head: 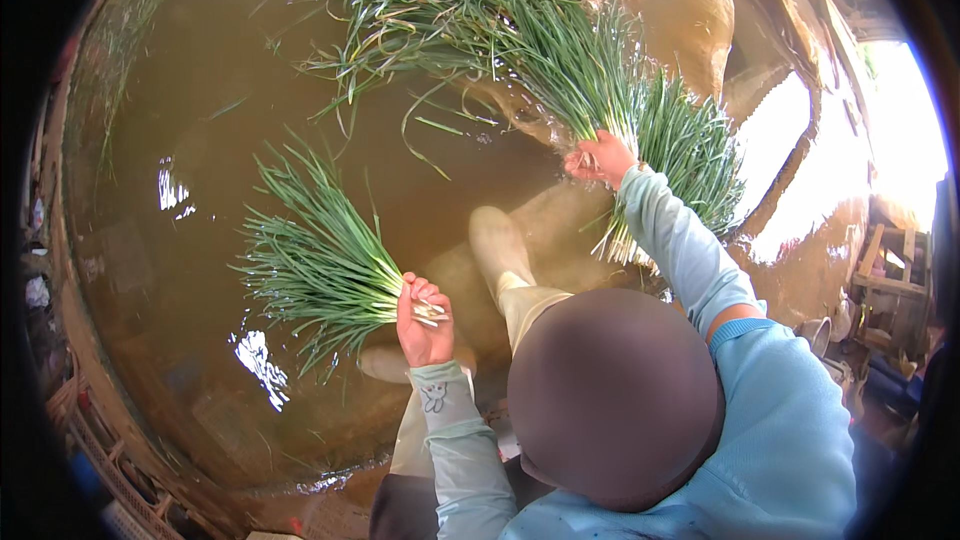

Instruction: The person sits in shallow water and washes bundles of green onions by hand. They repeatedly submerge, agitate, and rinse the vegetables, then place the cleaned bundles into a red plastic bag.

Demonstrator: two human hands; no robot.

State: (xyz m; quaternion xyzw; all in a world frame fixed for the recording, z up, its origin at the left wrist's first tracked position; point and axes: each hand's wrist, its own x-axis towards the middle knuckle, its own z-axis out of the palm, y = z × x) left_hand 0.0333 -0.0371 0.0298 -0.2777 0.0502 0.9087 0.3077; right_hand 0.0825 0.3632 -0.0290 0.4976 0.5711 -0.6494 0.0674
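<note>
My left hand (pixel 425 321) is closed round the white ends of a bunch of green onions (pixel 322 262), whose leaves fan out to the upper left over muddy water. Farther up and to the right, my right hand (pixel 600 159) grips the pale root ends of a second bunch of green onions (pixel 562 60), its leaves pointing up and left. Just right of that hand lies another green onion bunch (pixel 686 139), white ends downward. A large heap of green onions (pixel 427 7) rests at the top, beside the second bunch.
Brown water (pixel 187 255) fills a basin with a raised rim (pixel 86 300) at the left. My boots (pixel 499 244) stand in it. A tan sack-like bundle (pixel 694 15) lies at upper right. Wooden crates (pixel 892 270) are outside on the right, a plastic basket (pixel 112 465) at lower left.
</note>
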